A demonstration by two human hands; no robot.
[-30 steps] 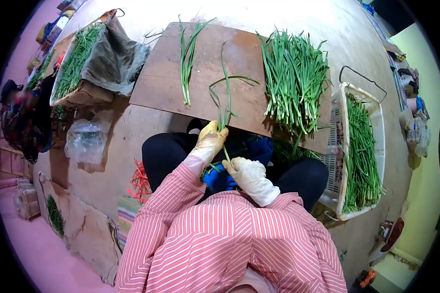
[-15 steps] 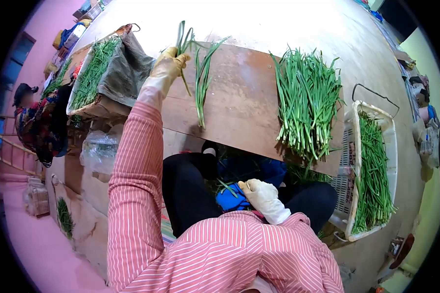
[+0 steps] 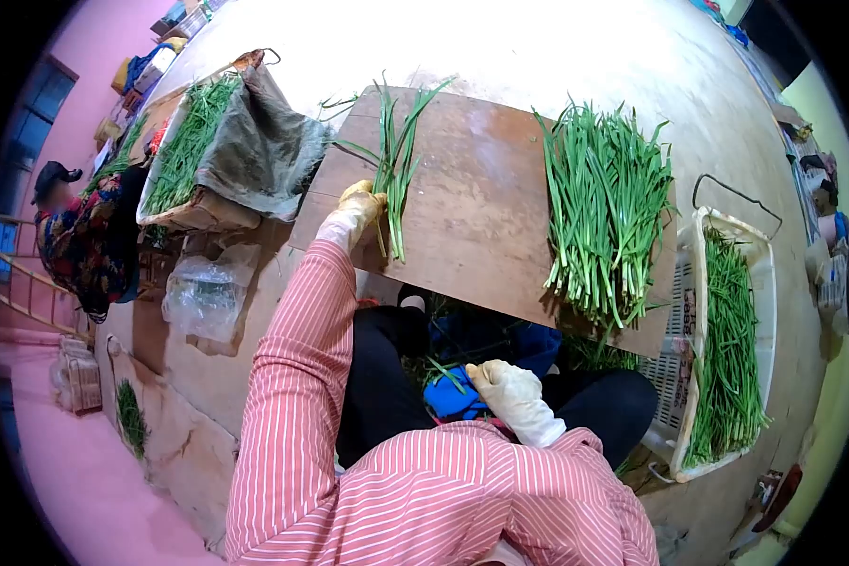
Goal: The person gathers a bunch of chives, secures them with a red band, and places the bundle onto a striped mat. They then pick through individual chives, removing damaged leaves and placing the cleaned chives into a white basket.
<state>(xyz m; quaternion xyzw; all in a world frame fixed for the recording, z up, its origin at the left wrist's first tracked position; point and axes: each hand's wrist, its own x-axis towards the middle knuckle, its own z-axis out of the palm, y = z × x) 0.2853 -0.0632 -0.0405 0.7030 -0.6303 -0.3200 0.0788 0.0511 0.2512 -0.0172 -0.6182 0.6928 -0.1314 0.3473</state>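
My left hand (image 3: 357,211), in a yellowed glove, is closed around a few green garlic chives at the left side of the brown board (image 3: 486,189). It rests beside a small bunch of garlic chives (image 3: 401,179), and the leaves overlap there. My right hand (image 3: 517,400), in a pale glove, is curled closed above my lap next to a blue cloth-like item (image 3: 455,396). What its fingers hold, if anything, is hidden. A large pile of garlic chives (image 3: 606,212) lies on the right part of the board, cut ends toward me.
To the right stands a white plastic crate (image 3: 766,311) filled with chives. At the left, a crate of greens (image 3: 193,141) is partly covered by a grey cloth (image 3: 259,146). A clear plastic bag (image 3: 208,297) lies below it. Another person (image 3: 85,236) sits at far left.
My left hand has come down and toward me with its chives, from above the board's far left to beside the small bunch. My right hand stays near my lap. The view has shifted slightly.
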